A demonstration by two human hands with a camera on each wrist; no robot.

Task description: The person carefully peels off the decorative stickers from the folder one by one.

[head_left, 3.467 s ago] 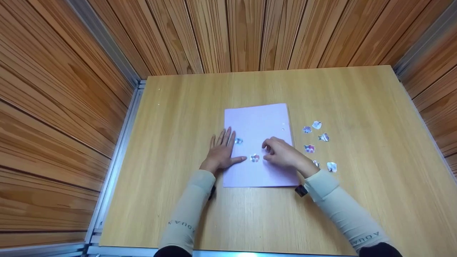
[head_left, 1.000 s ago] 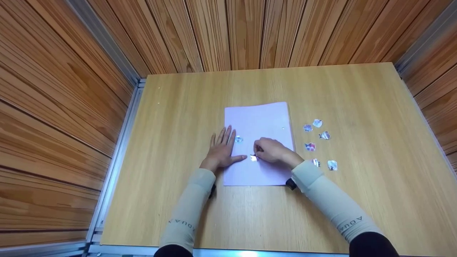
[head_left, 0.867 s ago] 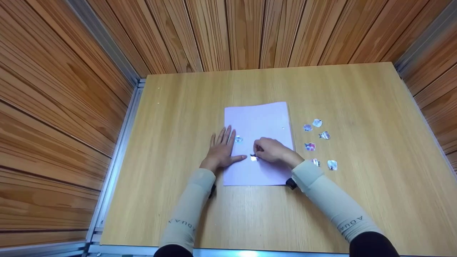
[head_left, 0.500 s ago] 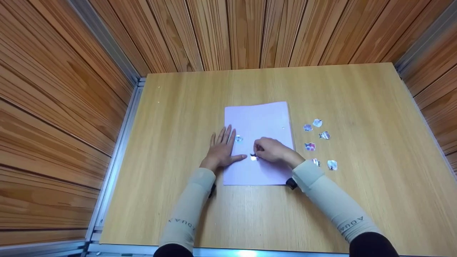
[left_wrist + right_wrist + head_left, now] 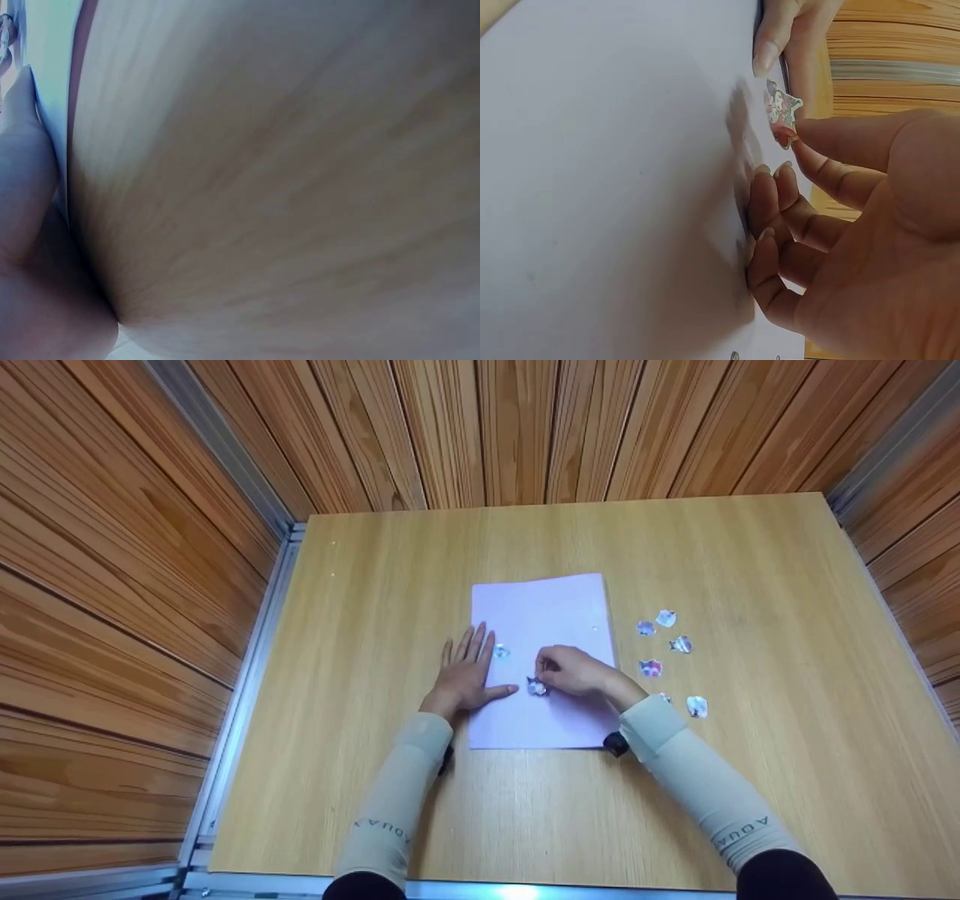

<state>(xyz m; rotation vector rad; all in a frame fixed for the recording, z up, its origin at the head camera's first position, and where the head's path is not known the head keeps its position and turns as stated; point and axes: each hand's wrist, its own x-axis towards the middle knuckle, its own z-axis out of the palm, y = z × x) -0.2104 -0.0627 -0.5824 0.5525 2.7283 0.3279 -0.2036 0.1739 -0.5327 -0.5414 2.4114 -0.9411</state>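
A pale lilac sheet (image 5: 547, 604) lies on the wooden table. My left hand (image 5: 465, 681) is spread flat over its left edge, fingers straight, thumb pointing right. Beside those fingers a small shiny bluish sticker (image 5: 502, 651) sits on the sheet. Thumb and index finger of my right hand (image 5: 576, 670) pinch one edge of a small printed sticker (image 5: 781, 112), which is tilted up just right of my left thumb. The other right fingers curl loosely near the sheet in the right wrist view. In the left wrist view my left hand (image 5: 22, 180) shows only in part.
Right of the sheet several shiny cut-out stickers lie loose on the table (image 5: 765, 750), among them a fish-shaped one (image 5: 681, 644) and a reddish one (image 5: 651, 668). My right forearm partly covers one. Wood-panelled walls (image 5: 517, 435) stand behind and beside the table.
My right fingers, parted beside the flat sticker 3.5 seconds ago, moved left and took hold of its edge. Since half a second ago the sticker's printed face has tipped into view. My left hand stayed put.
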